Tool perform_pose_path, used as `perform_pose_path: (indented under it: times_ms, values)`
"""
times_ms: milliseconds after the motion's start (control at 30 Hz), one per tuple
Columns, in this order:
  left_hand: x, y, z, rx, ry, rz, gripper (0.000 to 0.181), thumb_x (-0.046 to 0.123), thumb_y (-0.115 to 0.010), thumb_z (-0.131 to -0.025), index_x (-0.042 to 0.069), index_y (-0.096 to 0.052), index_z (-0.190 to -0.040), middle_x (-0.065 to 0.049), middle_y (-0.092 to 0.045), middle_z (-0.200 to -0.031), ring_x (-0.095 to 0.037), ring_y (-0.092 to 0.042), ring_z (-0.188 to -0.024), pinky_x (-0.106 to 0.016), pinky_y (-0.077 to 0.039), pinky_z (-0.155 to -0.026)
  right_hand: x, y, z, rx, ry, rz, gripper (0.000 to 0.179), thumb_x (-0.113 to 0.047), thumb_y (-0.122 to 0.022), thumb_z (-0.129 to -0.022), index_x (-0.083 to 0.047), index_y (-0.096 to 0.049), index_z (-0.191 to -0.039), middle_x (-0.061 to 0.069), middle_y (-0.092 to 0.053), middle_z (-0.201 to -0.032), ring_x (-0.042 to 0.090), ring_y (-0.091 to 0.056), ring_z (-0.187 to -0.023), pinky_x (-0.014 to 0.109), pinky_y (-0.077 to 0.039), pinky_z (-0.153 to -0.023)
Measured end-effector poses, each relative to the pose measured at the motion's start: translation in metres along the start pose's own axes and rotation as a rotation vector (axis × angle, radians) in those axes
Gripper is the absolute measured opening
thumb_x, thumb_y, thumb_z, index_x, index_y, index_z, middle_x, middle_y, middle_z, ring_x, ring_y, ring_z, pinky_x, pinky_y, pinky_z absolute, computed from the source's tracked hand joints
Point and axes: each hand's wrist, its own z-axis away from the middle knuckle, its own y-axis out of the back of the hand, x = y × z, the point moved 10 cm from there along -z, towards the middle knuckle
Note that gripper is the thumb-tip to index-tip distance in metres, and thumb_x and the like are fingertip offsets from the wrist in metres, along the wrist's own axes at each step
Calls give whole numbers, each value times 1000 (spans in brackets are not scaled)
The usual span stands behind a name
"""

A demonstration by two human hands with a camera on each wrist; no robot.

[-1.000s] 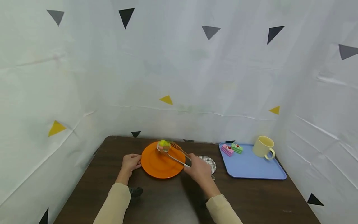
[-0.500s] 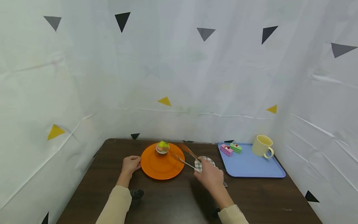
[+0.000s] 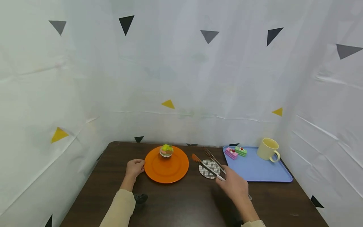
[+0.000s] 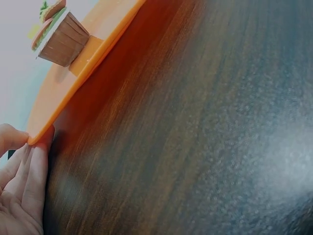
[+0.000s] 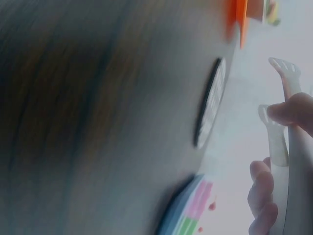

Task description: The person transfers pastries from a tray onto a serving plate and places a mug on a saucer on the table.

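Observation:
At the left rim of an orange plate (image 3: 166,173), my left hand (image 3: 134,169) pinches the edge, its thumb (image 4: 11,137) on top and fingers below. Toward the back of that plate sits a small cupcake (image 3: 166,151) in a brown pleated cup with a green and peach topping. My right hand (image 3: 234,186) grips a pair of tongs (image 3: 210,170), whose fork-like tips are spread apart with nothing between them. In the head view the tongs overlap a round checked coaster (image 3: 204,173) to the right of the plate.
A blue tray (image 3: 259,173) lies at the right, bearing a pink cake slice (image 3: 231,154), a green cake slice (image 3: 241,151) and a yellow mug (image 3: 266,150). White cloth (image 3: 181,75) with printed triangles hangs behind and beside the dark wooden table (image 3: 175,205).
The right hand has drawn the tongs away from the cupcake, rightward past the plate to over the coaster. The cupcake has stayed on the plate. My left hand has kept its place at the rim.

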Motion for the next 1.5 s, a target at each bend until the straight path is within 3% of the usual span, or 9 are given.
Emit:
perform_pose_path:
  times_ms: [100, 233, 367, 500, 800, 1100, 1300, 1500]
  values:
    - [-2, -2, 3, -3, 3, -9, 36, 18, -63, -108, -9, -68, -132, -24, -68, -127, -15, -71, -95, -21, -64, -80, 20, 2, 2, -15, -36, -22, 71, -49, -78, -88, -18, -60, -150, 4, -78, -111, 28, -72, -93, 56, -54, -69]
    - [-1, -1, 6, 2, -5, -13, 36, 18, -62, -108, -9, -69, -132, -26, -68, -128, -18, -72, -97, -26, -66, -85, 42, 6, 2, -37, -86, -41, 69, -50, -76, -89, -20, -59, -149, 5, -78, -107, 31, -71, -93, 55, -52, -68]
    - [1, 0, 5, 10, -6, -22, 36, 18, -62, -108, -8, -69, -132, -25, -68, -129, -18, -72, -98, -27, -66, -85, 60, 12, 1, -61, -156, -53, 74, -54, -73, -93, -18, -53, -155, 17, -75, -125, 42, -70, -102, 61, -52, -75]
    - [3, 0, 4, 13, -3, -29, 37, 19, -62, -108, -7, -68, -134, -24, -69, -127, -17, -71, -95, -24, -65, -81, 79, 19, -1, -68, -218, -62, 80, -56, -68, -96, -14, -46, -161, 28, -63, -143, 49, -67, -108, 64, -51, -80]
    - [5, -1, 7, 21, -6, -37, 35, 19, -62, -108, -6, -70, -132, -23, -68, -126, -19, -71, -95, -24, -65, -81, 116, 32, -1, -67, -325, -65, 83, -54, -69, -98, -11, -41, -163, 33, -57, -146, 54, -63, -108, 64, -48, -83]
    - [7, 1, 6, 26, -10, -35, 36, 18, -62, -108, -8, -69, -133, -25, -68, -127, -19, -71, -95, -22, -65, -78, 141, 32, -5, -54, -395, -47, 82, -50, -74, -97, -8, -43, -161, 36, -53, -148, 56, -62, -109, 67, -47, -86]
    - [4, 0, 2, 19, 12, -42, 35, 19, -63, -108, -5, -70, -131, -20, -69, -120, -15, -70, -88, -22, -64, -78, 147, 27, -10, -76, -400, -39, 83, -51, -74, -97, -8, -42, -161, 36, -53, -148, 54, -62, -108, 64, -47, -84]
    - [-1, -1, -1, 2, 30, -47, 34, 21, -63, -108, -3, -70, -132, -20, -67, -126, -19, -71, -97, -23, -65, -82, 149, 20, -17, -105, -386, -14, 80, -50, -71, -98, -8, -44, -161, 37, -51, -151, 57, -61, -117, 68, -49, -89]
